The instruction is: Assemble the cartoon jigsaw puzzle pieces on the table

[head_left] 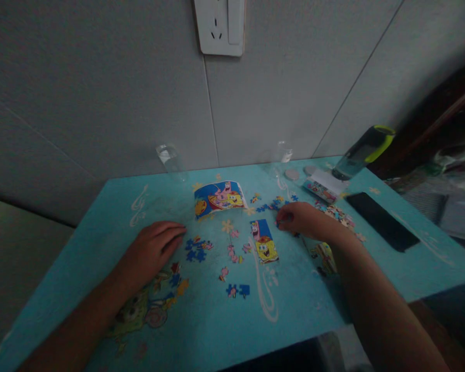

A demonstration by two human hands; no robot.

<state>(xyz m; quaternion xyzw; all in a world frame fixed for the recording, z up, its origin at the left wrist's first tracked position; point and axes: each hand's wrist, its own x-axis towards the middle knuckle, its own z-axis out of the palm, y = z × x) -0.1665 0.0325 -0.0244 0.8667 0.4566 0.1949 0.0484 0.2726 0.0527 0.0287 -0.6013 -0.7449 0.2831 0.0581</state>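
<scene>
My right hand [294, 219] has its fingertips pinched on a small blue puzzle piece [278, 224], mostly covered by the fingers. Just left of it lies a joined strip of puzzle [264, 242] with a yellow sponge figure and a pink one. My left hand [157, 243] rests on the table, fingers stretched out and holding nothing I can see. Close to its fingertips is a cluster of blue puzzle pieces [196, 249]. Pink pieces [232, 253] are scattered between the hands, with a blue-and-pink pair [238, 291] nearer me. A picture card [219, 199] lies behind.
More blue pieces [271, 205] lie behind my right hand, and a multicoloured pile [337, 214] beside its wrist. To the right are a black phone [382, 221], a small box [322, 187] and a bottle [358, 155]. Clear containers [171, 160] stand against the wall.
</scene>
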